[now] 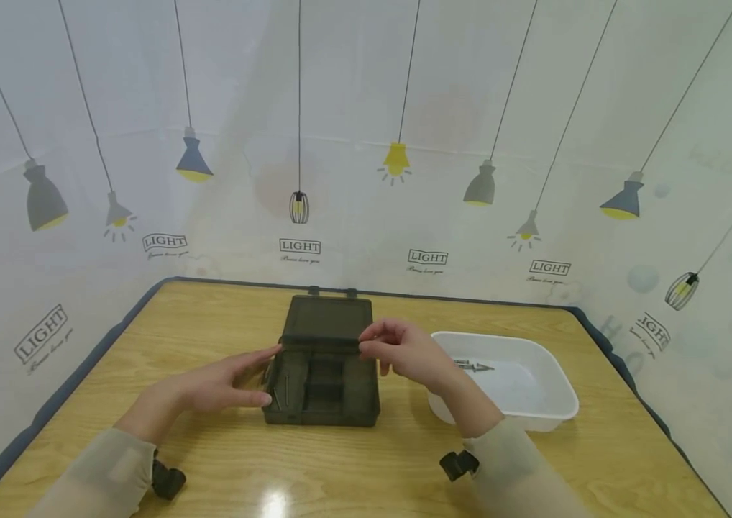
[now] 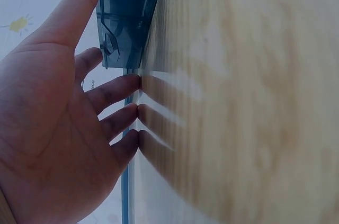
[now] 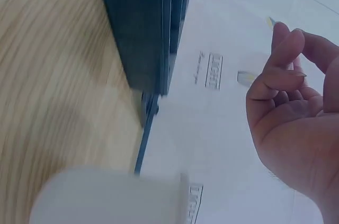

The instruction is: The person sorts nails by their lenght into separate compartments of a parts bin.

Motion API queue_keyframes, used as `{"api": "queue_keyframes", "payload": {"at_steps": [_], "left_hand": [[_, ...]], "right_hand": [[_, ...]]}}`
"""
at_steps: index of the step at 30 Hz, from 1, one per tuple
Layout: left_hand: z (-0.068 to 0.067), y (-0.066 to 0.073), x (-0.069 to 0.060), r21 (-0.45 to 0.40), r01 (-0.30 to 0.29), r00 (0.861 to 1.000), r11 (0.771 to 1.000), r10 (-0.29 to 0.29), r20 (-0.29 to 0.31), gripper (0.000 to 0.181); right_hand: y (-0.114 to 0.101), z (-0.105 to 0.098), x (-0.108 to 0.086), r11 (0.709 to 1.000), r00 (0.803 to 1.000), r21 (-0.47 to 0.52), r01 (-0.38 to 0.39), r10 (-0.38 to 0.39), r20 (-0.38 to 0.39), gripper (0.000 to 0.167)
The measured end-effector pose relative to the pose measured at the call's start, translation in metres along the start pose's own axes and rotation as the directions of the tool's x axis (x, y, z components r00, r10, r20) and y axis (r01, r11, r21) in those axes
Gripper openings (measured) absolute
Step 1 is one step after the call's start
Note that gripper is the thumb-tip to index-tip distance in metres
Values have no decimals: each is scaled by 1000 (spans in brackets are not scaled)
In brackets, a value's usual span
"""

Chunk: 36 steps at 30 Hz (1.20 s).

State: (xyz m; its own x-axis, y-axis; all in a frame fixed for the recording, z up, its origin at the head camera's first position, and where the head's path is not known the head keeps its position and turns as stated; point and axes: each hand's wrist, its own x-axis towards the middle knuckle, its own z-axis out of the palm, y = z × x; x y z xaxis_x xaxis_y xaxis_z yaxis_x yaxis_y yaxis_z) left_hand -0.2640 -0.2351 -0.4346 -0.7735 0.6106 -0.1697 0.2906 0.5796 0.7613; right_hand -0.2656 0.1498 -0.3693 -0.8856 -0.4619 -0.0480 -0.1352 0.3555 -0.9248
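Observation:
A dark translucent plastic box (image 1: 342, 414) stands on the table with its lid (image 1: 330, 316) tipped back. Two thin metal pins, perhaps nails or screws (image 1: 287, 391), lie in its left compartment. My left hand (image 1: 213, 385) is at the box's left side, its fingers fairly straight and the thumb by the near left corner. In the left wrist view, several fingertips (image 2: 132, 82) touch the table. Above the box's right side is my right hand (image 1: 408, 352), thumb and forefinger tips together, the other fingers curled. I can make out nothing between those tips.
To the right stands a white plastic tub (image 1: 528, 403) holding a few slim metal pieces (image 1: 472, 365), one pointed. Behind the wooden table (image 1: 211, 460) hangs a pale sheet (image 1: 353, 93) printed with lamps. Two latches (image 1: 314, 291) jut from the lid's far edge.

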Motion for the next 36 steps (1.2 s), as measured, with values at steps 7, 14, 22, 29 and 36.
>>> {"api": "queue_keyframes", "payload": {"at_steps": [7, 14, 22, 29, 36], "left_hand": [[0, 0, -1, -5, -5, 1000, 1000, 5, -1, 96], [0, 1, -2, 2, -8, 1000, 1000, 8, -4, 96], [-1, 3, -2, 2, 1, 1000, 1000, -1, -4, 96], [-2, 2, -3, -8, 5, 1000, 1000, -5, -1, 96], [-1, 2, -2, 17, 10, 1000, 1000, -10, -5, 96]], "right_hand": [[17, -43, -26, 998, 996, -13, -56, 55, -73, 26], [48, -81, -40, 991, 985, -37, -126, 121, -123, 29], [79, -108, -49, 977, 971, -88, -196, 181, -156, 37], [92, -120, -49, 951, 952, -123, -285, 266, -154, 35], [108, -124, -49, 924, 934, -166, -345, 319, -162, 25]]}}
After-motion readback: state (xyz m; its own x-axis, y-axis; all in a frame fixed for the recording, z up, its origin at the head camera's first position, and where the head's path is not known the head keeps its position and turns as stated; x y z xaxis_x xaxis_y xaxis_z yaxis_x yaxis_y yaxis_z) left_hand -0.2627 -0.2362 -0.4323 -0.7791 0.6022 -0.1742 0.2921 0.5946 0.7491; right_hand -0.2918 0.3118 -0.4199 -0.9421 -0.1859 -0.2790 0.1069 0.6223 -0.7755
